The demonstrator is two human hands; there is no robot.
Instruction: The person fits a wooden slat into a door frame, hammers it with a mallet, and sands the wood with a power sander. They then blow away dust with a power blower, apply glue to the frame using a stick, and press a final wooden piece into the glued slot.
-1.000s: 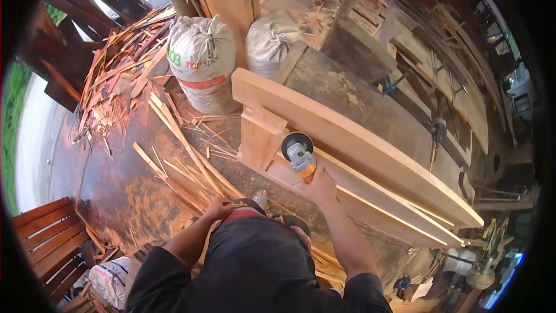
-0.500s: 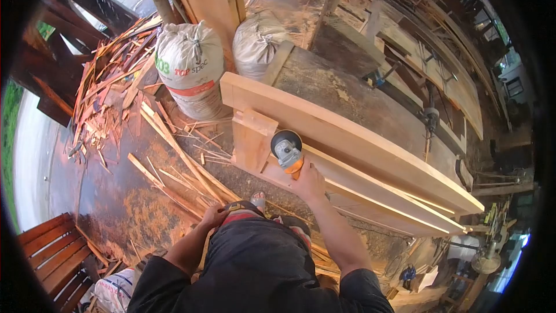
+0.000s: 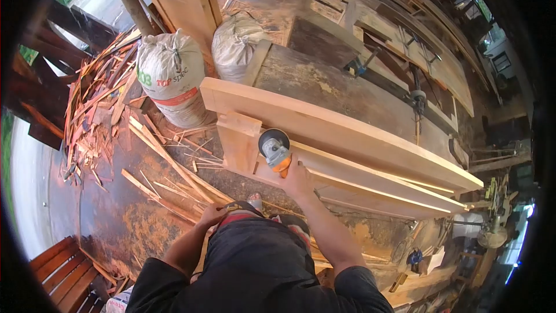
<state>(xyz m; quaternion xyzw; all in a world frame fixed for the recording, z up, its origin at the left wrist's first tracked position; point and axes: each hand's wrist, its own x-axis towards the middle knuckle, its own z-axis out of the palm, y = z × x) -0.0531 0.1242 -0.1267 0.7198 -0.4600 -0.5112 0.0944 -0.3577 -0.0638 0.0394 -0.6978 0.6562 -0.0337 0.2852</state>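
My right hand (image 3: 298, 178) is closed around the orange body of an angle grinder (image 3: 275, 152) with a grey head and a round dark disc. The disc is at the inner wooden rail (image 3: 347, 167) of a long pale timber frame, just right of a short wooden block (image 3: 244, 123) near the frame's left end. Beyond it runs a wider, thicker board (image 3: 324, 119) of the same frame. My left hand (image 3: 213, 214) rests against my waist at the shorts, fingers laid along the cloth and partly hidden, away from the wood.
A large white printed sack (image 3: 171, 84) and a second tied sack (image 3: 236, 46) stand behind the frame's left end. Offcut strips (image 3: 168, 153) and a scrap pile (image 3: 101, 101) cover the floor to the left. A slatted wooden bench (image 3: 63, 272) is lower left; a workbench (image 3: 307, 78) lies beyond the frame.
The view has turned slightly right, so the frame, sacks and grinder sit farther left in it. My right hand keeps the grinder near the same block; my left hand stays at my waist.
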